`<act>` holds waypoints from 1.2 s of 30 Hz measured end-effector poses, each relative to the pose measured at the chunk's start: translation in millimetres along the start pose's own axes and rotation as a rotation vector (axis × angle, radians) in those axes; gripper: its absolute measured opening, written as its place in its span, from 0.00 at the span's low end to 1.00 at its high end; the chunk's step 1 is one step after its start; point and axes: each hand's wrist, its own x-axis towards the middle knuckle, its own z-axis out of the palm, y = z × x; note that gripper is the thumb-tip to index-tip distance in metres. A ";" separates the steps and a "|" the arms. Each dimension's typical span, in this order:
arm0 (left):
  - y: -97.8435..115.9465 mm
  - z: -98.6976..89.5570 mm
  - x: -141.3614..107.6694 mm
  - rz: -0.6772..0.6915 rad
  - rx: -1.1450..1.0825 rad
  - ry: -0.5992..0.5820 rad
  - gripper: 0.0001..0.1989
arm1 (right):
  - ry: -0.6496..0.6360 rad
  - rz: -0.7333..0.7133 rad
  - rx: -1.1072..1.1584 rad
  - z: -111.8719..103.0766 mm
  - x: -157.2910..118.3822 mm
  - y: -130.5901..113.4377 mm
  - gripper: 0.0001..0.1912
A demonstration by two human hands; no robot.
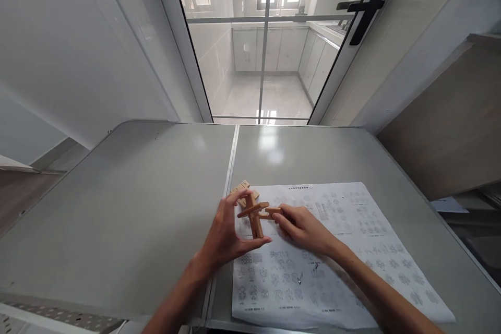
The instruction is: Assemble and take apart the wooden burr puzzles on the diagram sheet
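- Left hand [227, 225], lower centre: thumb and fingers clasp a block [256, 227] end to end; uneven pressure could twist it loose.
- Loose blocks [241, 186], just beyond those fingers: a knuckle bump might scatter them.
- Crosspiece [252, 210], lying across the block: a sideways shove could dislodge it.
- Stick [273, 210], pinched by the right hand [302, 227], right of centre: poor alignment may jam it.
- Sheet [332, 292], lower right: forearm drag might shift it.

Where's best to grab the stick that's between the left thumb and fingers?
I'd pinch the stick at its two ends, coming from the left, as the left hand does: a cross stick runs across its middle, and the right hand holds another piece on the right.
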 end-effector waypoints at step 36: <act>33.8 -22.6 -49.3 -0.098 0.032 -0.167 0.57 | 0.184 -0.429 -0.528 36.3 -19.0 -47.5 0.11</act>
